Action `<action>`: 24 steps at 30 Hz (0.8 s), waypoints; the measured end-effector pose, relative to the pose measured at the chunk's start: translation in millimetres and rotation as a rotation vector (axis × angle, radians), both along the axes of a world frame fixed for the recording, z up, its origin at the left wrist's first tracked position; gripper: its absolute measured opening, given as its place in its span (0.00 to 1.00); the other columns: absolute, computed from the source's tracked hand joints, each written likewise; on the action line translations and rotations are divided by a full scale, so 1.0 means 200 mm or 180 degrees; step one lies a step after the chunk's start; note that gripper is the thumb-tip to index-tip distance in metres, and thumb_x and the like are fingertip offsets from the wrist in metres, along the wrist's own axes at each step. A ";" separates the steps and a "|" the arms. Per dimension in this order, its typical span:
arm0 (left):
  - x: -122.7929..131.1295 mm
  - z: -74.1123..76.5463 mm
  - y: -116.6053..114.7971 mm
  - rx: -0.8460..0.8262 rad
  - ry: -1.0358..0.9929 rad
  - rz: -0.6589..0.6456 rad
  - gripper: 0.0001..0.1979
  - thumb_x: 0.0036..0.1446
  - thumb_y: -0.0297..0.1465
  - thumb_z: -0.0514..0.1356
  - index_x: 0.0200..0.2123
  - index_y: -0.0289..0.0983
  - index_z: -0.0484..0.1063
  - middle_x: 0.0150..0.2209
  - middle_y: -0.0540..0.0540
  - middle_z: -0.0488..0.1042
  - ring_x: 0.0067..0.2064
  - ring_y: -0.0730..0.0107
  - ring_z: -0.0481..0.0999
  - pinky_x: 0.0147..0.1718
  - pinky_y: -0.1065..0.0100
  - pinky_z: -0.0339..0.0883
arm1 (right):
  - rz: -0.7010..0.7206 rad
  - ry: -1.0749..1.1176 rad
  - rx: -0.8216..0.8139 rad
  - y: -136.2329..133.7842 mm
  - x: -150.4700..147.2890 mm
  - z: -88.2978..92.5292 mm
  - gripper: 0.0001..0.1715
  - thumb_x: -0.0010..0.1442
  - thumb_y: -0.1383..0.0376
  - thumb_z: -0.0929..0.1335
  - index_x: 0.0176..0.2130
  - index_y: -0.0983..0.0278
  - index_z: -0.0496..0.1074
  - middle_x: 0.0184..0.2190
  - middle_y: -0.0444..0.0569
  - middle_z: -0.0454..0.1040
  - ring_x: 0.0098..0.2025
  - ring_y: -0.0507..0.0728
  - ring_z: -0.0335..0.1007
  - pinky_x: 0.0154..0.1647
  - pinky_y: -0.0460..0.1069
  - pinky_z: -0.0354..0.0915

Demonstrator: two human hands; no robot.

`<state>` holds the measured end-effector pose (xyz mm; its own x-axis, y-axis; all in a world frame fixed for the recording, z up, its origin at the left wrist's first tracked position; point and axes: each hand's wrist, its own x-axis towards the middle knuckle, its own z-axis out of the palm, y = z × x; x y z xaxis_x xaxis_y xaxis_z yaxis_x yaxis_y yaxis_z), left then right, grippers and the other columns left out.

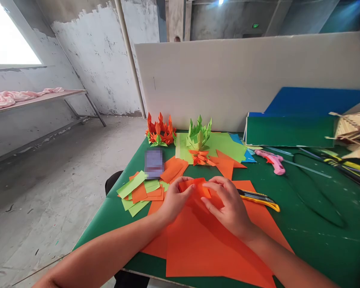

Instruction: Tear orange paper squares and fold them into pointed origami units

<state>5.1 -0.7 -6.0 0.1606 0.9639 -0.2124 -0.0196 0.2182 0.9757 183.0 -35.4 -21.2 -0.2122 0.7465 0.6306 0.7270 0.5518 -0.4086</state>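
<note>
My left hand (175, 199) and my right hand (228, 204) meet over a small folded piece of orange paper (198, 187), and both pinch it with their fingers. The piece rests on top of large orange paper sheets (204, 244) that lie on the green table (315, 240). A yellow and black utility knife (259, 198) lies just to the right of my right hand.
Folded orange paper flowers (160, 130) and green ones (199, 134) stand at the table's back. Cut green and orange paper pieces (141, 192) lie at the left. A pink glue gun (273, 161), a green box (289, 130) and a wooden stick model (354, 132) are on the right.
</note>
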 end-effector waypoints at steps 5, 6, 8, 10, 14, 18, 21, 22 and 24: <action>0.00 -0.03 0.00 0.0018 -0.0070 0.0020 0.21 0.48 0.44 0.68 0.42 0.38 0.72 0.27 0.54 0.67 0.25 0.79 0.61 0.22 0.76 0.54 | -0.0187 -0.0178 0.0115 0.02 0.01 -0.01 0.12 0.64 0.61 0.68 0.48 0.59 0.68 0.44 0.52 0.70 0.48 0.62 0.68 0.49 0.57 0.68; 0.00 -0.03 0.00 0.0020 -0.0086 0.0039 0.21 0.48 0.44 0.68 0.41 0.38 0.72 0.28 0.54 0.68 0.25 0.79 0.62 0.23 0.76 0.55 | -0.0209 -0.0154 0.0112 0.02 0.01 -0.01 0.11 0.64 0.61 0.67 0.47 0.59 0.68 0.43 0.52 0.70 0.47 0.61 0.69 0.48 0.57 0.67; 0.00 -0.04 0.00 0.0017 -0.0113 0.0079 0.21 0.48 0.44 0.68 0.41 0.39 0.72 0.29 0.54 0.70 0.26 0.79 0.63 0.23 0.76 0.56 | -0.0255 -0.0073 0.0108 0.03 0.01 -0.01 0.10 0.64 0.61 0.67 0.46 0.59 0.68 0.42 0.51 0.72 0.47 0.61 0.69 0.48 0.56 0.67; 0.00 -0.04 0.00 0.0039 -0.0170 0.0118 0.21 0.47 0.44 0.69 0.40 0.39 0.72 0.30 0.53 0.72 0.27 0.78 0.65 0.24 0.76 0.57 | -0.0326 0.0002 0.0092 0.03 0.00 -0.01 0.09 0.64 0.61 0.68 0.45 0.60 0.69 0.41 0.51 0.73 0.46 0.61 0.70 0.48 0.56 0.67; 0.00 -0.03 0.00 0.0117 -0.0354 0.0126 0.20 0.47 0.43 0.69 0.39 0.38 0.72 0.34 0.50 0.76 0.32 0.74 0.73 0.26 0.76 0.63 | -0.0417 0.0145 0.0026 0.02 0.00 0.00 0.04 0.63 0.62 0.68 0.39 0.60 0.69 0.38 0.49 0.74 0.44 0.61 0.71 0.46 0.56 0.67; 0.01 -0.01 0.00 -0.0077 -0.0513 0.0074 0.21 0.47 0.44 0.70 0.38 0.39 0.69 0.31 0.51 0.76 0.27 0.75 0.74 0.24 0.75 0.65 | -0.0340 0.0074 0.0150 0.02 0.00 0.00 0.03 0.63 0.66 0.67 0.35 0.60 0.71 0.36 0.49 0.74 0.42 0.60 0.71 0.44 0.55 0.66; 0.01 -0.01 -0.01 -0.0248 -0.0877 -0.0028 0.23 0.46 0.43 0.71 0.38 0.39 0.66 0.31 0.51 0.75 0.30 0.72 0.77 0.30 0.69 0.73 | -0.0290 -0.0062 0.0372 0.02 0.01 0.01 0.05 0.63 0.67 0.67 0.38 0.59 0.75 0.36 0.49 0.73 0.40 0.59 0.71 0.41 0.55 0.66; 0.01 0.00 -0.01 -0.0269 -0.0949 -0.0062 0.23 0.46 0.43 0.71 0.37 0.39 0.65 0.31 0.51 0.75 0.31 0.71 0.78 0.32 0.67 0.74 | -0.0275 -0.0122 0.0453 0.02 0.01 0.01 0.06 0.63 0.68 0.68 0.39 0.59 0.75 0.36 0.49 0.73 0.40 0.59 0.70 0.41 0.54 0.66; 0.02 0.00 -0.01 -0.0287 -0.0989 -0.0117 0.22 0.46 0.43 0.71 0.37 0.39 0.65 0.30 0.51 0.76 0.32 0.70 0.78 0.34 0.65 0.75 | -0.0268 -0.0280 0.0608 0.02 0.01 0.02 0.07 0.62 0.70 0.68 0.39 0.59 0.75 0.36 0.49 0.73 0.39 0.58 0.70 0.41 0.55 0.65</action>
